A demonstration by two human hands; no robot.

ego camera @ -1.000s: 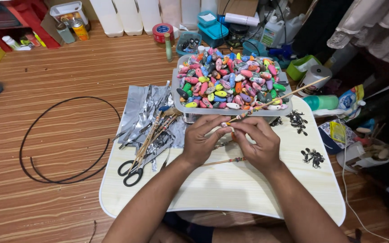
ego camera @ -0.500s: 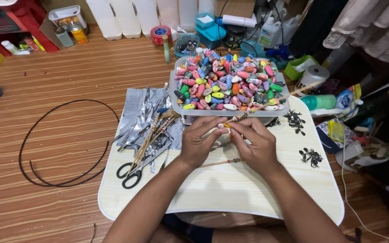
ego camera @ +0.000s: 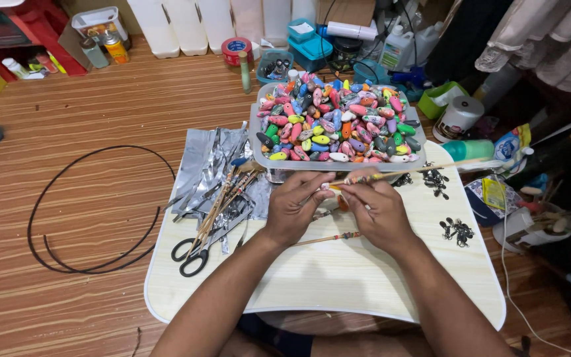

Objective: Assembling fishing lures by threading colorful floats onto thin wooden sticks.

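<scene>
Your left hand [ego camera: 293, 205] and right hand [ego camera: 377, 210] meet fingertip to fingertip, pinching a thin wooden stick [ego camera: 408, 173] that juts out to your right, so both can steady it. Just beyond your knuckles sits the tray of painted oval beads [ego camera: 336, 124], within easy reach. Left of your left hand lie spare sticks [ego camera: 223, 198] and scissors [ego camera: 196, 250].

White labelled bottle [ego camera: 396, 47], far edge

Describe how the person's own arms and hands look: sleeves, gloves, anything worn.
Both forearms are bare to the bottom of the picture, with no sleeves showing. The left hand and right hand wear no gloves; no ring, watch or bracelet is visible on either.
</scene>
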